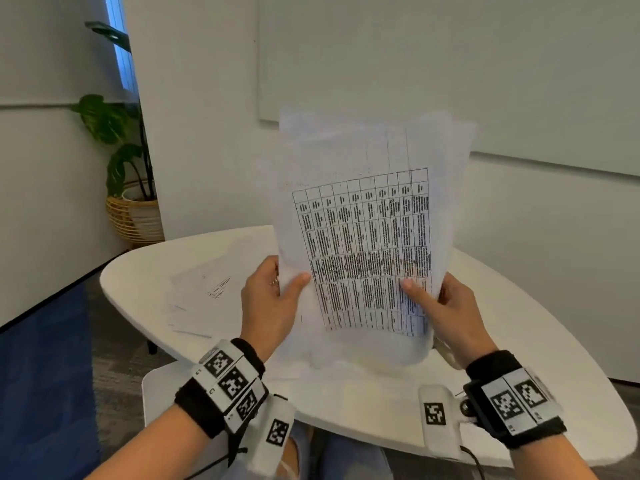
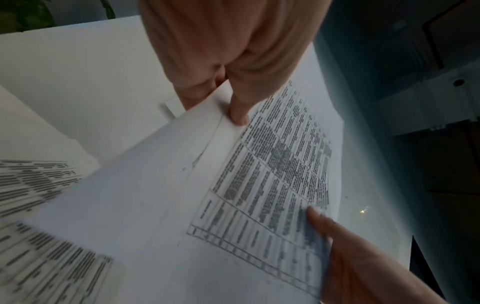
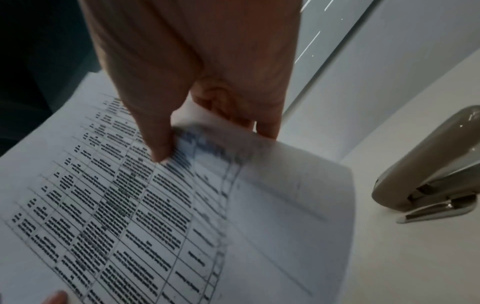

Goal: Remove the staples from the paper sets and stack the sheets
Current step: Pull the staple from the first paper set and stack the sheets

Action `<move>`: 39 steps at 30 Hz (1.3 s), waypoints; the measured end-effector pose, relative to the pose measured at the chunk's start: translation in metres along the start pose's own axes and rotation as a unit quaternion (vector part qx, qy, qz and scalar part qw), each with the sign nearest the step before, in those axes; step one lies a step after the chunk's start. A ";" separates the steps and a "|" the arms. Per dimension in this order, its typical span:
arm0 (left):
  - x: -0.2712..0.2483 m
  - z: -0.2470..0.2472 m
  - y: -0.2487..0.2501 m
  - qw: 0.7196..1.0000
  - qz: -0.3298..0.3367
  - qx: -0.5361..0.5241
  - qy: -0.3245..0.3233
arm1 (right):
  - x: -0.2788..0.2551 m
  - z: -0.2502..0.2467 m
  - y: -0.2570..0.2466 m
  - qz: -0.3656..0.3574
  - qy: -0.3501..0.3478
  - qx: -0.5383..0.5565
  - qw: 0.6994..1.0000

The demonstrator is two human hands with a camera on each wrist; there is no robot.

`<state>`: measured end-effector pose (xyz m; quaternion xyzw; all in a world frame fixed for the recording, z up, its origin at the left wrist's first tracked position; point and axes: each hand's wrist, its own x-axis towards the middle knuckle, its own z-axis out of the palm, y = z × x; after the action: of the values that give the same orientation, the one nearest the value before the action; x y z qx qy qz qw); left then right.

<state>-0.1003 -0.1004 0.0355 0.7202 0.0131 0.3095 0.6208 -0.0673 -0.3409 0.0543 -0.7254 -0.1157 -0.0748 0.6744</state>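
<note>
A sheaf of white sheets [image 1: 367,237] with a printed table on the front stands upright, its lower edge on the white table [image 1: 519,358]. My left hand [image 1: 277,299] grips its left edge, thumb on the front, also seen in the left wrist view as my left hand [image 2: 233,98] on the sheets [image 2: 233,185]. My right hand [image 1: 440,306] pinches the right edge, thumb on the print; the right wrist view shows my right hand [image 3: 182,123] on the sheaf [image 3: 130,205]. More loose sheets [image 1: 204,292] lie flat at the table's left.
A beige stapler [image 3: 436,164] lies on the table right of the sheaf, mostly hidden in the head view. A potted plant [image 1: 128,168] in a wicker basket stands on the floor beyond the table's left end. White walls are behind.
</note>
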 end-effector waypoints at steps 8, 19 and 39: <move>0.004 0.011 0.011 0.997 0.052 -0.016 -0.053 | 0.004 0.001 0.007 -0.026 0.009 0.015 0.999; 0.030 0.012 0.025 0.990 0.034 -0.042 -0.130 | 0.012 -0.004 0.015 -0.048 0.111 0.064 0.991; 0.018 0.030 0.027 0.986 0.029 -0.076 -0.146 | 0.010 0.003 0.003 -0.047 0.068 0.063 0.995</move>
<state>-0.0816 -0.1263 0.0660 0.7086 -0.1219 0.2188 0.6596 -0.0565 -0.3376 0.0539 -0.6683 -0.1082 -0.1483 0.7209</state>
